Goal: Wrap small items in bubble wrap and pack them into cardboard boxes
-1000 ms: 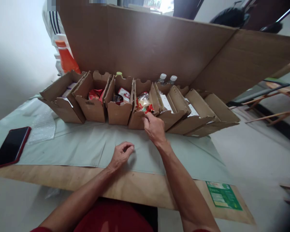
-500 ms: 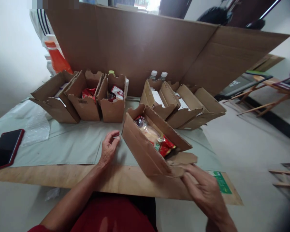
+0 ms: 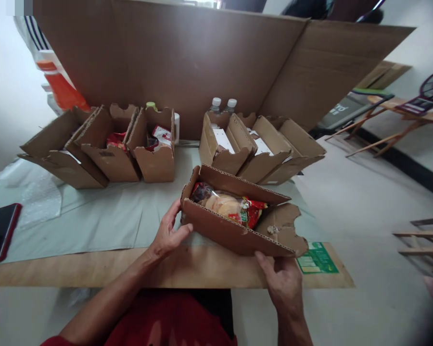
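Observation:
An open-topped cardboard box lies slantwise in front of me, held between both hands. Inside it is a clear and red snack packet with pale round biscuits showing through. My left hand grips the box's left end, thumb on the near wall and fingers round the end panel. At the lower right, my right hand has its thumb against the near wall; its other fingers are hidden beneath the box. The box's right end panel leans outward.
Behind stand cardboard boxes with goods, a left group and a right group. A tall cardboard sheet backs the table. A phone and bubble wrap lie left. Bottles and an orange bottle stand farther back.
My left hand has moved onto the box's left end. The box has turned closer to level across the table, and my right hand has shifted from its end panel to its lower near edge.

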A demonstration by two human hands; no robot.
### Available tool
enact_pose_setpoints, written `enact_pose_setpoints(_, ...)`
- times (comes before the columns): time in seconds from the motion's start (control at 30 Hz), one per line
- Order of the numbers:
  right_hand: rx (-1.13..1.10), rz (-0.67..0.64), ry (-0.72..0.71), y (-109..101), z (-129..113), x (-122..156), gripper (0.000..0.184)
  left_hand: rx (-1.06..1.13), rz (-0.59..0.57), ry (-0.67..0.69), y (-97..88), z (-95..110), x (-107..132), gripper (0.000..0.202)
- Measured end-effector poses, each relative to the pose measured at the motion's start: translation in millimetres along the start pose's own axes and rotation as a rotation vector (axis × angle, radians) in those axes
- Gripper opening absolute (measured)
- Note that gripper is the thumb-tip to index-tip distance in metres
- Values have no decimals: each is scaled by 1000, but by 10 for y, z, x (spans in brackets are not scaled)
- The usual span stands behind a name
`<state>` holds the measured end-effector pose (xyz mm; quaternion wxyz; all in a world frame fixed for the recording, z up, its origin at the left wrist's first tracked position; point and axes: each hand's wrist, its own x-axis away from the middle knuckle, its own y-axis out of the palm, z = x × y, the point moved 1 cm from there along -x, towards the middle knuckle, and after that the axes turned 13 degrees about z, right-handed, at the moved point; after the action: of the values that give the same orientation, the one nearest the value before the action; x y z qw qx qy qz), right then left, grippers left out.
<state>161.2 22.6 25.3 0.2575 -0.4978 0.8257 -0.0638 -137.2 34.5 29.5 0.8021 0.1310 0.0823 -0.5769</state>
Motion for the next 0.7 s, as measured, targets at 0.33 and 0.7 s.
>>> enact_pose_setpoints(0.33, -189, -135, 3, 681, 43, -743, 49, -118, 136, 61, -118, -58, 1, 70)
enact_pose_setpoints(0.7, -186, -221, 82, 870, 368, -713, 51, -209, 247, -120, -103, -451, 12, 59)
